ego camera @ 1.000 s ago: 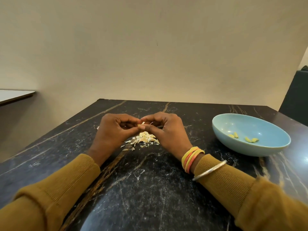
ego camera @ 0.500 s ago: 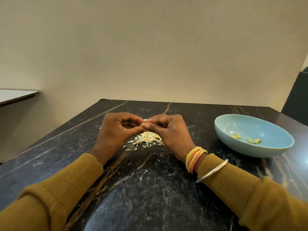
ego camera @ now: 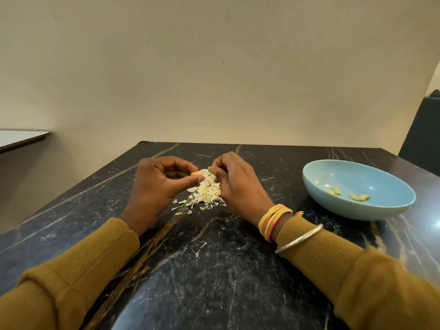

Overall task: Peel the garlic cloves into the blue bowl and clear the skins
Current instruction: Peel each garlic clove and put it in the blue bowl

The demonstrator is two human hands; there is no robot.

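My left hand [ego camera: 158,184] pinches a small yellowish garlic clove [ego camera: 195,173] between thumb and forefinger. A short gap away, my right hand [ego camera: 238,179] has its fingers curled and pinches a thin piece of skin [ego camera: 210,175] at the fingertips. Under and between both hands lies a heap of pale garlic skins [ego camera: 206,192] on the dark marble table [ego camera: 214,258]. The blue bowl [ego camera: 385,206] stands to the right and holds several peeled cloves [ego camera: 347,194].
A few skin flakes [ego camera: 181,210] lie scattered toward me from the heap. The table's far edge meets a plain wall. A white surface [ego camera: 19,138] juts in at the left, and a dark object [ego camera: 421,129] stands at the far right.
My hands, pressed together on the clove before, have drawn apart. The left keeps the clove and the right has pulled away with skin. The view has shifted slightly.
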